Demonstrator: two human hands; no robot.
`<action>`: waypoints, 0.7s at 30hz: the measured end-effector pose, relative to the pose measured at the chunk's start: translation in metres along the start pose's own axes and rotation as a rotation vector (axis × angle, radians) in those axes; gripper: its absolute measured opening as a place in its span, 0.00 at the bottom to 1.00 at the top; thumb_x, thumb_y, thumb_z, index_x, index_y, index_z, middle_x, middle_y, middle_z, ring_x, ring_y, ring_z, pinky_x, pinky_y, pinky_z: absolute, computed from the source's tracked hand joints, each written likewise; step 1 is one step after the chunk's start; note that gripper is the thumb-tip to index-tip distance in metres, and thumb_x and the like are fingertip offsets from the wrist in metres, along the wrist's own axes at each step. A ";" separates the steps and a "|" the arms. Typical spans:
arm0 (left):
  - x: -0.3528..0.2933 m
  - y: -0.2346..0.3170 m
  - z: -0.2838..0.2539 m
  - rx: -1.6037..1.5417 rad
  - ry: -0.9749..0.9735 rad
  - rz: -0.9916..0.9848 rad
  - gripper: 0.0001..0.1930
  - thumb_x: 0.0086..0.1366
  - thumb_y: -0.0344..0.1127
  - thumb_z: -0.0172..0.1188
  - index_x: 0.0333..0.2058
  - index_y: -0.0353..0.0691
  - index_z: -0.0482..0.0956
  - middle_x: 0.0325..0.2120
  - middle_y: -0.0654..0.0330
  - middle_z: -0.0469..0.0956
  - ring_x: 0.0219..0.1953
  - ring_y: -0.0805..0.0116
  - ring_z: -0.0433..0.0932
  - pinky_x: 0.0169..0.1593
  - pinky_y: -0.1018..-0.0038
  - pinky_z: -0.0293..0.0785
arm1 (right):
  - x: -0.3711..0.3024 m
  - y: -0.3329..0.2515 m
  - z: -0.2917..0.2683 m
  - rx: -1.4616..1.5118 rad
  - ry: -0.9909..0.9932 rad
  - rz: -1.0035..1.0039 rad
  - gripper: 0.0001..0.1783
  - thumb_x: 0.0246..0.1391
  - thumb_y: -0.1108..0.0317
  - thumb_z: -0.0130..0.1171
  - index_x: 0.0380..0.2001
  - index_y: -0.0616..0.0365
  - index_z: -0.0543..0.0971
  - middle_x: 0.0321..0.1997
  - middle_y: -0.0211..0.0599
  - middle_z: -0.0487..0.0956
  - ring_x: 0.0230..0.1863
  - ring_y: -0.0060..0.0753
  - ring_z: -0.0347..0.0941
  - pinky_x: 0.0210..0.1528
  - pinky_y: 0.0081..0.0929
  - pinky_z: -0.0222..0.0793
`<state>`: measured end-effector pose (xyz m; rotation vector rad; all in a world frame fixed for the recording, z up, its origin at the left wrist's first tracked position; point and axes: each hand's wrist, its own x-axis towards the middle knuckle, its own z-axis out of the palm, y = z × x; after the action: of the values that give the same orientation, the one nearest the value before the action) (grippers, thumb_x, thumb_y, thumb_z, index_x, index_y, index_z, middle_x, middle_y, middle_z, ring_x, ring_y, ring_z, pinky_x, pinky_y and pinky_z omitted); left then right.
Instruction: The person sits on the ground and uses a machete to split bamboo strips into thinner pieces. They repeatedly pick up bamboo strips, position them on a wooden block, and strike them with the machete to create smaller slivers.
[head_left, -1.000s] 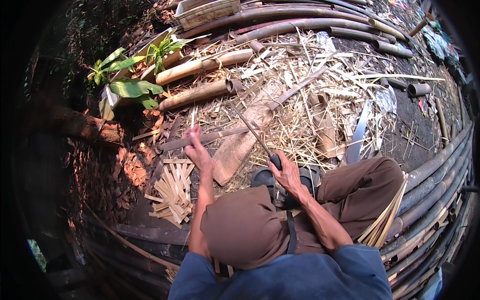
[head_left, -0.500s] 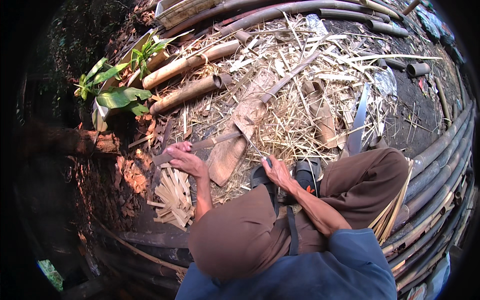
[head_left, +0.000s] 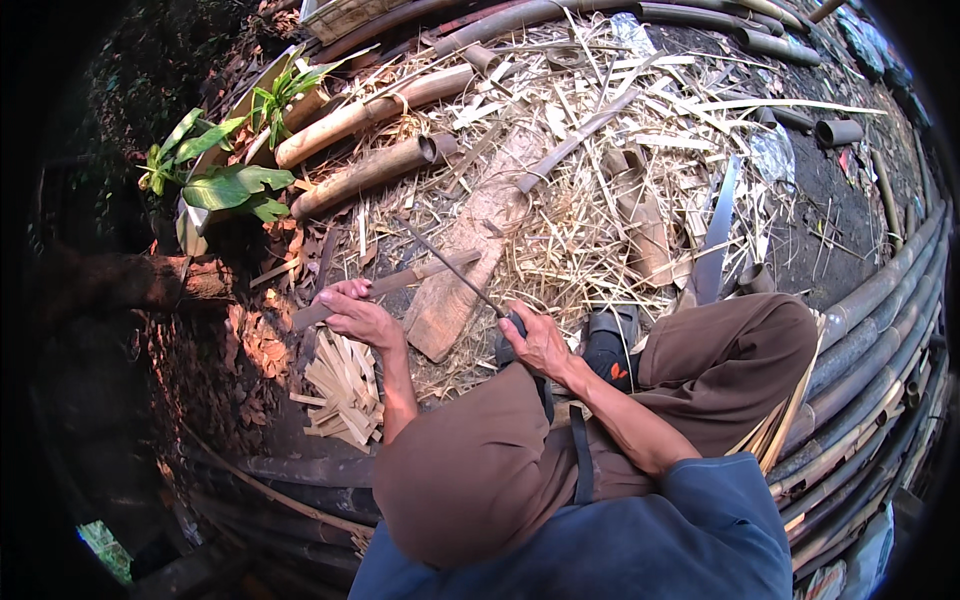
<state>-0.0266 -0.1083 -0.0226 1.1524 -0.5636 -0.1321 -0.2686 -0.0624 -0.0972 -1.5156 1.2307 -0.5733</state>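
Note:
My left hand point(head_left: 362, 318) is closed around a flat bamboo strip point(head_left: 425, 271), whose far end reaches over a worn wooden board point(head_left: 437, 328) on the ground. In my right hand point(head_left: 540, 346) is the dark handle of a thin-bladed knife point(head_left: 440, 254). The blade points up and to the left and crosses the strip in view; whether it touches the strip I cannot tell. Beside my left forearm lies a heap of short split bamboo pieces point(head_left: 345, 388).
Bamboo shavings point(head_left: 560, 240) litter the ground ahead. A handsaw point(head_left: 716, 240) lies near my right knee. Cut bamboo tubes point(head_left: 365, 178) and a leafy plant point(head_left: 225, 185) are at the far left. Long bamboo poles point(head_left: 860, 350) are stacked along the right.
The knife has swung left, from the strip's far end to across the strip, with more of its blade showing. My left hand and the strip have shifted slightly left.

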 end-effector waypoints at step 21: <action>-0.050 -0.061 -0.008 0.397 -0.610 -0.172 0.25 0.72 0.32 0.43 0.65 0.33 0.54 0.29 0.56 0.76 0.34 0.65 0.76 0.40 0.71 0.75 | 0.009 0.049 -0.012 -0.195 0.024 0.173 0.25 0.63 0.45 0.47 0.42 0.59 0.73 0.31 0.66 0.78 0.37 0.72 0.75 0.42 0.57 0.69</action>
<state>-0.0542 -0.1079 -0.0968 1.5550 -1.0610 -0.5511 -0.2951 -0.0714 -0.1405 -1.5460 1.4537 -0.3666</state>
